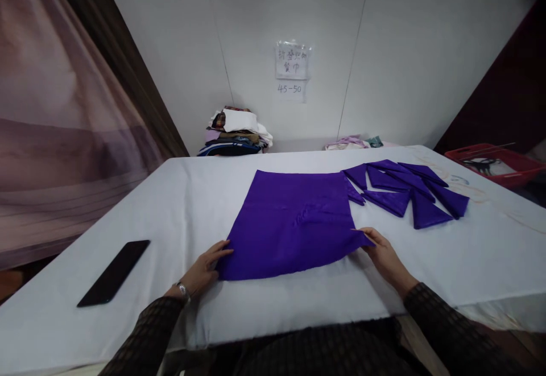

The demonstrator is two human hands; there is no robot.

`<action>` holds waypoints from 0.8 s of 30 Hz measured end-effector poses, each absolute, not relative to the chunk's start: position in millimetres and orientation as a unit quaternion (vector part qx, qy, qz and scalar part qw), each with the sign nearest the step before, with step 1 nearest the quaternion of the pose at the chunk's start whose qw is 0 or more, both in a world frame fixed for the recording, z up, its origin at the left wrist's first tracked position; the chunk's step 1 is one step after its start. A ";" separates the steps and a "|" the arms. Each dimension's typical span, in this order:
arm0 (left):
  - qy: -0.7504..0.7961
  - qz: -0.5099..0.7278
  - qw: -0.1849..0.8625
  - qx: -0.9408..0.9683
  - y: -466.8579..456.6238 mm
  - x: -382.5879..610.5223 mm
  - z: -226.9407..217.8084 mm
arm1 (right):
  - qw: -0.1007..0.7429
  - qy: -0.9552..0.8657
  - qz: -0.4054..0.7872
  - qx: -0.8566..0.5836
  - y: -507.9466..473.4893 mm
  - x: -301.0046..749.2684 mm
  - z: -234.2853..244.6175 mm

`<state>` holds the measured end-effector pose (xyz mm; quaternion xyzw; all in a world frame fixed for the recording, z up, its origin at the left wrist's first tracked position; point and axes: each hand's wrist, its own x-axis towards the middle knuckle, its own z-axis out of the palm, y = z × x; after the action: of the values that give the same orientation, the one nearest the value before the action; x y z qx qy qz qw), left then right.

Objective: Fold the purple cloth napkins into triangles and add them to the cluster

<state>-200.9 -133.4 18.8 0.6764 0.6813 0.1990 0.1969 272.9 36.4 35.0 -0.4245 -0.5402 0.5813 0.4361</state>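
Both hands [203, 268] [383, 255] touch purple cloth [290, 222] (near edge running crosswise).

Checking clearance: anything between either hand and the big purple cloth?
Nothing visible. The left hand touches the purple cloth near its near-left corner; the right hand holds its near-right corner. The folded purple pieces lie beyond the right hand, not between.
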 end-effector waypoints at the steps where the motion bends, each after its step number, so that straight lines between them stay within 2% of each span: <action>1: 0.681 0.198 0.182 0.681 -132.1 -201.0 18.4 | 0.448 -0.532 0.582 -0.422 37.2 271.1 35.5; 8: 0.682 0.216 0.059 0.696 -105.4 -195.7 15.6 | 0.486 -0.541 0.543 -0.420 43.6 259.1 45.4; 12: 0.689 0.251 0.047 0.679 -90.8 -190.4 20.6 | 0.491 -0.562 0.510 -0.427 48.6 255.1 45.3; 17: 0.720 0.268 0.086 0.634 -106.0 -208.2 40.1 | 0.454 -0.590 0.526 -0.412 45.3 256.5 45.2; 24: 0.753 0.229 0.262 0.558 -175.1 -211.8 91.0 | 0.285 -0.628 0.599 -0.406 18.4 271.5 56.1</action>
<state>-211.8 -175.1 91.0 0.5582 0.7530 0.2292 0.2624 271.5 18.4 56.1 -0.4065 -0.6280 0.5992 0.2854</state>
